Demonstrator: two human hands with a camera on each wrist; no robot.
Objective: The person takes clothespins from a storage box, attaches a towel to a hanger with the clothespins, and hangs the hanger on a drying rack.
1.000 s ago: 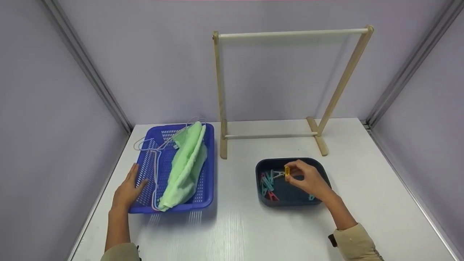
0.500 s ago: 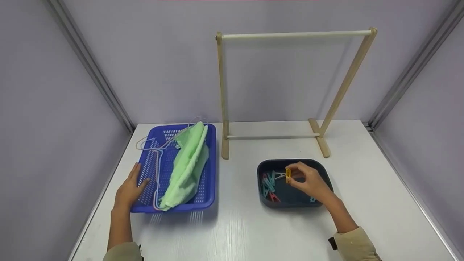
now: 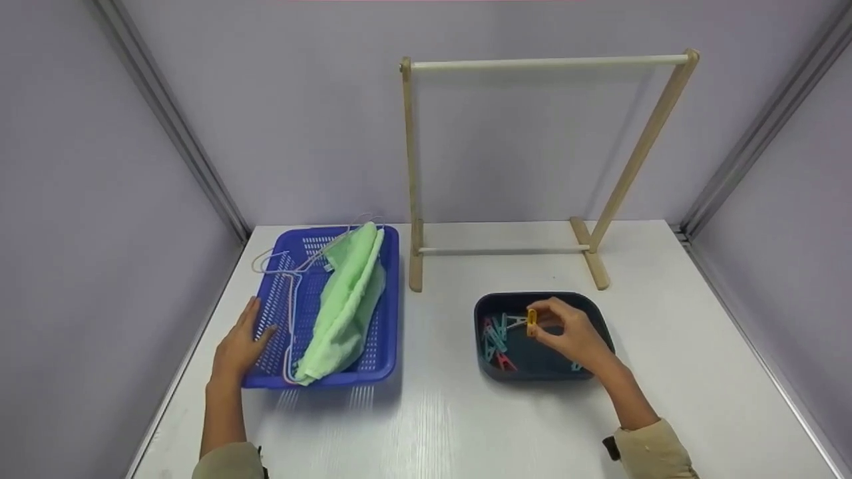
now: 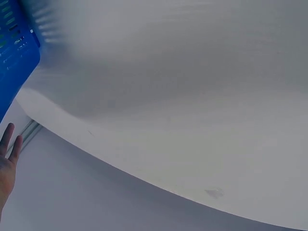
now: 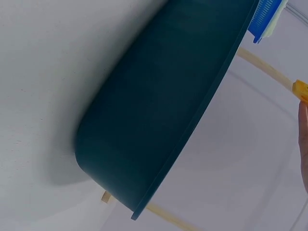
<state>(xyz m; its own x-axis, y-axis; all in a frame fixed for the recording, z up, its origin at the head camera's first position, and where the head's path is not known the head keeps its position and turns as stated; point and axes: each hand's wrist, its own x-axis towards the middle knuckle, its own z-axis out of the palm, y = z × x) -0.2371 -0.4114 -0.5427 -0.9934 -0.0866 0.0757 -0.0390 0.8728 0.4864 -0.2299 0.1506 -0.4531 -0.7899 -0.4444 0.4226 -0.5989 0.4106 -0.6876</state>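
Note:
Between thumb and fingertips my right hand [image 3: 571, 337] pinches a yellow clothespin [image 3: 532, 322] above the dark plastic bin [image 3: 532, 374]. Inside that bin lie several teal clothespins [image 3: 494, 336] and a red clothespin [image 3: 506, 362], mostly at its left side. My left hand [image 3: 236, 349] rests on the left rim of the blue basket [image 3: 397, 319], its fingers straight and the thumb reaching inward. A light green towel [image 3: 343, 306] lies in the basket beside thin clothes hangers [image 3: 291, 319]. In the right wrist view the yellow clothespin [image 5: 301, 89] shows at the right edge, with only part of the hand.
Behind the bin stands a wooden rack [image 3: 413, 159] with a white top bar [image 3: 546, 64] and a lower bar. Grey wall panels enclose the white table [image 3: 439, 426] at the back and both sides. Hanger hooks stick out past the basket's left and back rims.
The whole scene has shifted slightly to the right in the head view. Both hands keep their holds, and nothing else has visibly moved.

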